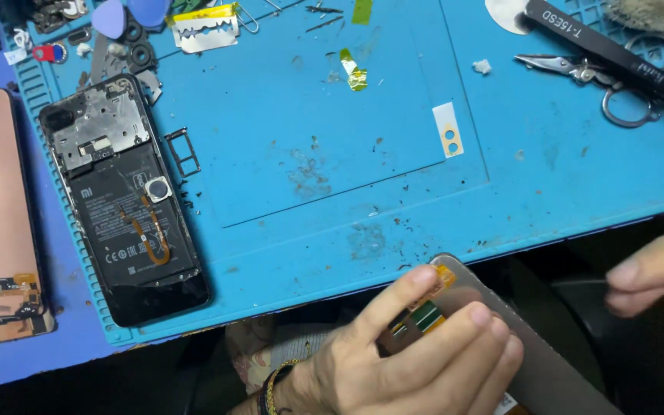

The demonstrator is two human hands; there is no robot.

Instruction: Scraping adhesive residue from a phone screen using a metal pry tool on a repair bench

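At the bottom of the frame, the left hand [416, 353] is gripping a screen panel [532, 346]; the right hand [651, 269] is pinching something thin, best worked gently near the ribbon connector [424, 311].

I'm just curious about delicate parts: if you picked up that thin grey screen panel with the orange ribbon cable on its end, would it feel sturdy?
Probably not. The screen panel looks thin and flat, so likely light and easy to crack. Its orange ribbon cable, under the left hand, looks floppy and tearable.
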